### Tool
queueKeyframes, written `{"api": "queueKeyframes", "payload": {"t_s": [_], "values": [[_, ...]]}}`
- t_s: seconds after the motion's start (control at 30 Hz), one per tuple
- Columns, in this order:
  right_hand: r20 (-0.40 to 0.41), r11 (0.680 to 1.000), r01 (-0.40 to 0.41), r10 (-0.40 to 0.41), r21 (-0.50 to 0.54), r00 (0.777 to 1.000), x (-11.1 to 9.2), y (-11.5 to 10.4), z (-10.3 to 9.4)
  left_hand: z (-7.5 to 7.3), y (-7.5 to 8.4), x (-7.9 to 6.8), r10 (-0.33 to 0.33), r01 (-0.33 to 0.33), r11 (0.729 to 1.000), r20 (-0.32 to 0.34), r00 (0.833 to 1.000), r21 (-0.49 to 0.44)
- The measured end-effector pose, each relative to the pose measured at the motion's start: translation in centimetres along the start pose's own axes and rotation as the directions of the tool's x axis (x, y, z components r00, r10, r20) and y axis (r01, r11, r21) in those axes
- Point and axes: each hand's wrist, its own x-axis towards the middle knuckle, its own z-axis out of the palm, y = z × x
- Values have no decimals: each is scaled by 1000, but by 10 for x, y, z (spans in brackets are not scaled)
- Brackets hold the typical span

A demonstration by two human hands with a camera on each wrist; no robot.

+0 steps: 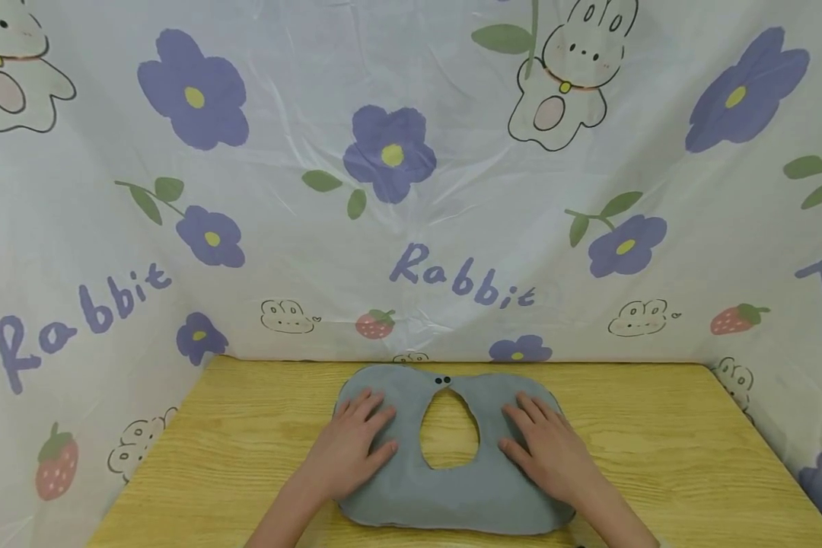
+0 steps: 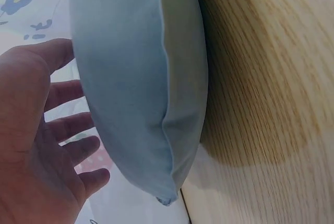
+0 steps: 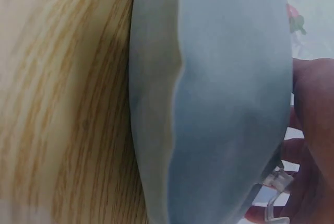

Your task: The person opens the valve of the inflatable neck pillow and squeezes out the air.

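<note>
A grey-blue neck pillow (image 1: pixel 452 498) lies flat on the wooden table, its two ends meeting at the far side around a teardrop-shaped hole. Two small dark snaps (image 1: pixel 442 380) sit where those ends meet. My left hand (image 1: pixel 349 449) rests on the pillow's left half, fingers spread and nearly straight. On the right half lies my right hand (image 1: pixel 548 441), its fingers also spread and pointing forward. Seen from the left wrist, the pillow's seamed side (image 2: pixel 167 93) bulges beside the fingers. In the right wrist view a clear plastic piece (image 3: pixel 279 179) shows beside the right fingers.
The wooden table (image 1: pixel 678 441) extends to both sides of the pillow. A white curtain (image 1: pixel 281 251) printed with rabbits, purple flowers and strawberries rises along the table's back edge and both sides.
</note>
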Motion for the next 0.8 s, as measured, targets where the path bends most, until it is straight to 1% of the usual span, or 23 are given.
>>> {"api": "queueKeyframes", "payload": {"t_s": [0.13,0.27,0.43,0.8], "values": [[-11,1000,16,-16,1,1000,-5,-4,-2,-2,4,-4,15,-15,1000,-9,1000,12],[-18,999,36,-36,-6,999,-11,-9,-3,1,5,-7,46,-45,998,-16,999,32],[-11,1000,31,-31,3,999,-16,-11,-1,5,5,-10,74,-73,996,-33,997,50],[15,1000,21,-21,4,1000,-19,-8,6,11,5,-13,64,-64,997,4,998,51]]}}
